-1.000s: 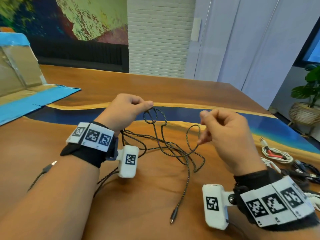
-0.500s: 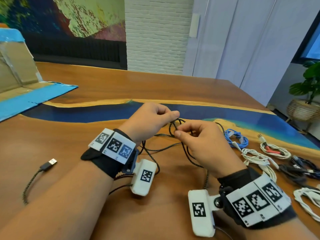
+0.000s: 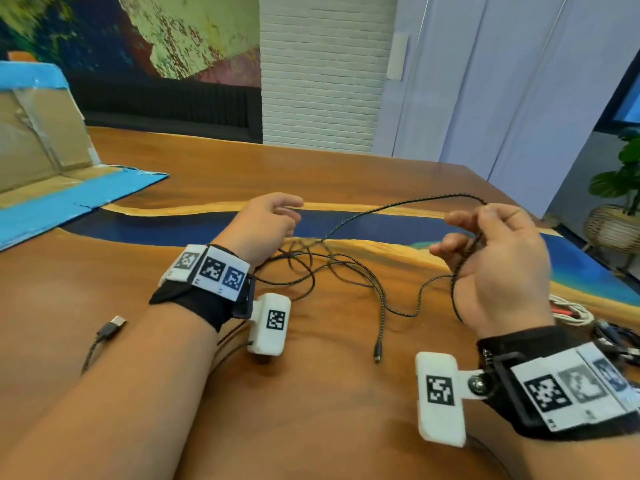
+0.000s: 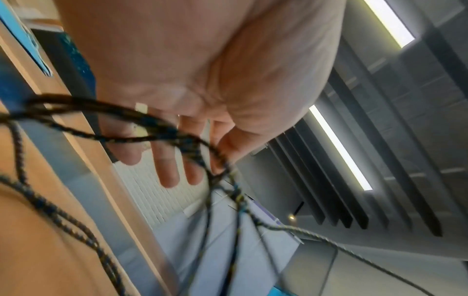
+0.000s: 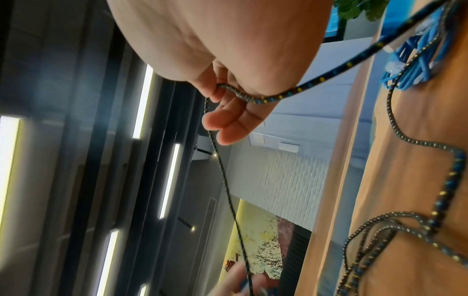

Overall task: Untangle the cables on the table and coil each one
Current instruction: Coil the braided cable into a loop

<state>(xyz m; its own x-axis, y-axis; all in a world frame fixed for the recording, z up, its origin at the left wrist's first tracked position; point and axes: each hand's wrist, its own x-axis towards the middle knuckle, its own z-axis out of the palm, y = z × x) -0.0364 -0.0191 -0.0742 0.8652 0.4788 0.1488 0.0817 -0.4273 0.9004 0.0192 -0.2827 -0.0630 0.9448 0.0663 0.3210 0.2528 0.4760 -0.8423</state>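
Note:
A black braided cable (image 3: 381, 299) lies in loose tangled loops on the wooden table (image 3: 311, 427) between my hands. My right hand (image 3: 485, 244) is raised at the right and pinches a strand of it; from the pinch one length arcs left toward my left hand and another hangs down. The right wrist view shows the cable (image 5: 316, 82) running through the fingers (image 5: 222, 94). My left hand (image 3: 273, 220) hovers with relaxed, straight fingers (image 4: 167, 170), and cable strands (image 4: 152, 124) cross in front of them. One plug (image 3: 114, 323) lies far left, the other (image 3: 377, 355) near the middle.
A cardboard box with blue tape (image 3: 41, 143) stands at the back left. At the right edge lie a white coiled cable (image 3: 571, 311) and dark cables (image 3: 616, 337). A blue cable (image 5: 418, 66) shows in the right wrist view. A potted plant (image 3: 616, 216) stands beyond the table.
My hands have drawn apart. The right hand has pulled a strand of the black cable up and to the right. The left hand has let go and its fingers have straightened.

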